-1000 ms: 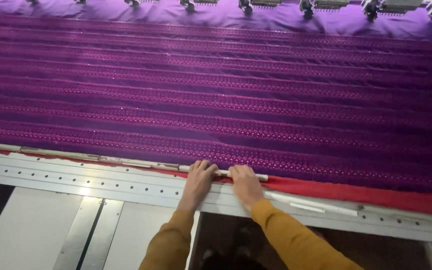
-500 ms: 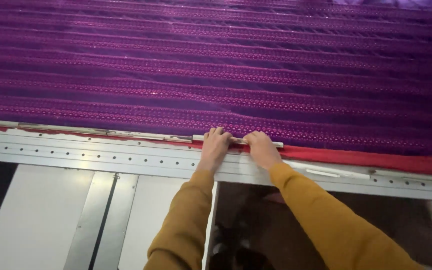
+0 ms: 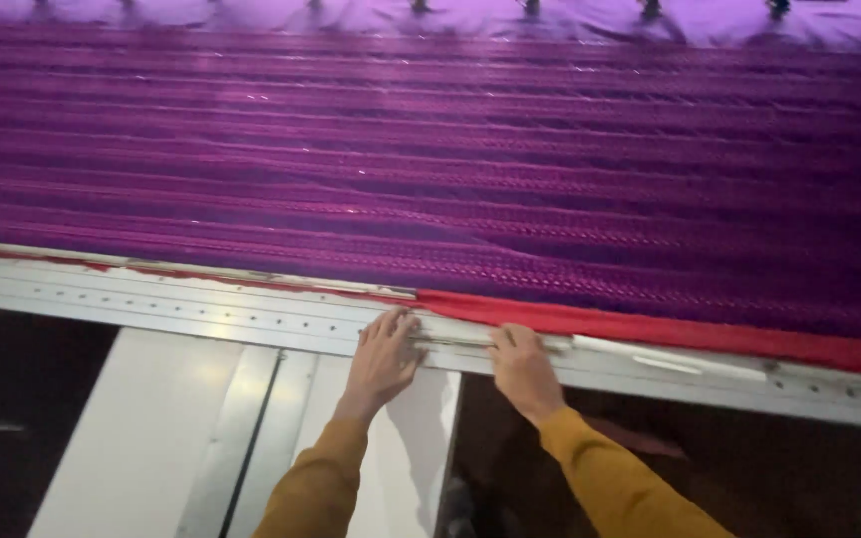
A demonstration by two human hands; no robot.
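Observation:
A wide purple embroidered fabric (image 3: 470, 179) is stretched flat over a large machine bed, with a red edge strip (image 3: 670, 329) along its near side. A long pale metal frame rail (image 3: 201, 309) with small holes runs under that edge. My left hand (image 3: 383, 361) and my right hand (image 3: 522, 367) lie side by side on the rail, fingers pressing on a thin metal clip bar (image 3: 455, 337) that sits on the rail just below the red edge. Both arms wear mustard-coloured sleeves.
Another pale clip piece (image 3: 670, 357) lies on the rail to the right of my hands. White panels (image 3: 171, 428) sit below the rail at left, with dark openings (image 3: 779, 478) beside them. A row of machine heads (image 3: 530, 6) lines the far edge.
My hands have drawn back a little toward me, off the fabric edge and onto the rail. The thin bar between them now sits lower, exposing the red strip.

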